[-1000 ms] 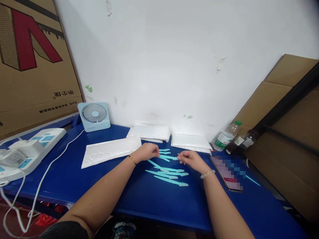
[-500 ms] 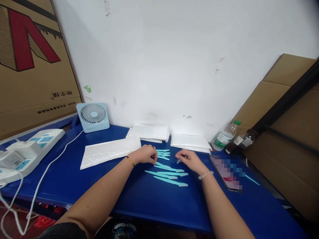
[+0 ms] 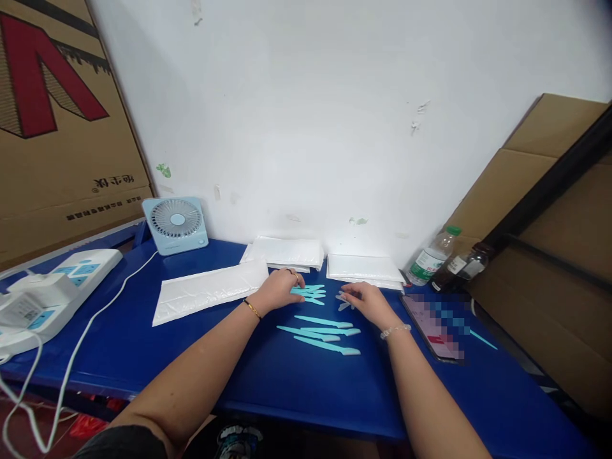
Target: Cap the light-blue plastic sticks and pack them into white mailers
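Note:
Several turquoise eyebrow razors [image 3: 313, 294] lie bunched in the middle of the blue table. My left hand [image 3: 283, 288] is closed around their left ends, its thumb and index finger on either side. Nearer me lie several more turquoise razors [image 3: 321, 344] with whitish caps, roughly parallel. Small translucent caps [image 3: 344, 306] sit under the fingertips of my right hand [image 3: 366, 298]. That hand is pinched on one of them, though its fingers partly cover it.
White padded mailers [image 3: 210, 290] lie behind my left hand, with further stacks [image 3: 366, 269] along the wall. A phone [image 3: 433, 328] and bottles [image 3: 433, 258] are at the right. A small fan [image 3: 176, 223] and a power strip [image 3: 62, 299] stand at the left.
My left hand has moved up, away from the capped razors to the bunched ones. A turquoise piece at its fingertips no longer crosses the top capped razor. My right hand has barely moved.

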A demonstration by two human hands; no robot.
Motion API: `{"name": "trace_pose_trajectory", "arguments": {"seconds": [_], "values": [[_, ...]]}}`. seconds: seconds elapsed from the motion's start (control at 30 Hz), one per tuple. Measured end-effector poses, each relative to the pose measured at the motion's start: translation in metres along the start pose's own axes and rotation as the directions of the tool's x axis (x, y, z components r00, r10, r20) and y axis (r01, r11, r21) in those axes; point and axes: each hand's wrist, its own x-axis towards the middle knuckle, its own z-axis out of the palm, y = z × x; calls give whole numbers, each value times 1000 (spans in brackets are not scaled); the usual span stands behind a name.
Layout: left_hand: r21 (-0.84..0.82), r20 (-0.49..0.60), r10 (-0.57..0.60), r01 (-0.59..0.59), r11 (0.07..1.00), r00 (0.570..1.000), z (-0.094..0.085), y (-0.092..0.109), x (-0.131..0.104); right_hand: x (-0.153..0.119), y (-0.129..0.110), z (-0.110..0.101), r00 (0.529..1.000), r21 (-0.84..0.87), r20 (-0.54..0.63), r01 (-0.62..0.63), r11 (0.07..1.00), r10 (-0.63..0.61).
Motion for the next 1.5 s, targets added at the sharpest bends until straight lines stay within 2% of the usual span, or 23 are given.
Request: {"name": "trace_pose_trajectory", "arguments": {"seconds": [0.1, 0.2, 0.27, 0.43, 0.5, 0.73, 0.97, 1.03, 1.17, 1.37, 1.43, 1.5], "values": [[-35, 135, 139, -135, 990, 981, 4, 15, -3, -2, -5, -2, 999, -31, 5, 49, 998, -48], [-22, 231, 170, -169, 985, 958, 9, 25, -4, -4, -6, -4, 996, -3, 63, 58, 998, -58], [1, 227, 149, -153, 988, 963, 10, 26, -4, -6, -6, -6, 991, 29, 124, 47, 998, -51], [30, 98, 94, -97, 995, 991, 7, 20, -2, -10, -14, -8, 947, 102, 313, 38, 994, -68], [26, 100, 102, -105, 994, 990, 5, 19, -2, -11, -16, -6, 935, 105, 347, 37, 994, -71], [69, 168, 150, -164, 984, 974, 13, 30, -4, -9, -11, -2, 957, -72, 284, 83, 994, -59], [130, 137, 147, -165, 978, 980, 17, 28, -4, -9, -21, 6, 954, -172, 258, 202, 964, -154], [81, 137, 134, -146, 986, 981, 17, 24, -3, -9, -21, 9, 953, -128, 259, 192, 973, -154], [-75, 148, 101, -90, 993, 984, 12, 11, -1, -9, -15, 5, 950, 38, 294, 96, 995, -103], [-122, 117, 6, 8, 992, 993, -4, -10, 0, -7, -6, -9, 979, 64, 195, 38, 997, -50], [-152, 109, -9, 26, 988, 994, -5, -11, -1, -7, -9, -8, 982, 95, 176, 46, 994, -63], [-188, 111, 13, 9, 982, 994, -5, -9, -1, -7, -14, -3, 975, 131, 204, 66, 989, -92]]}}
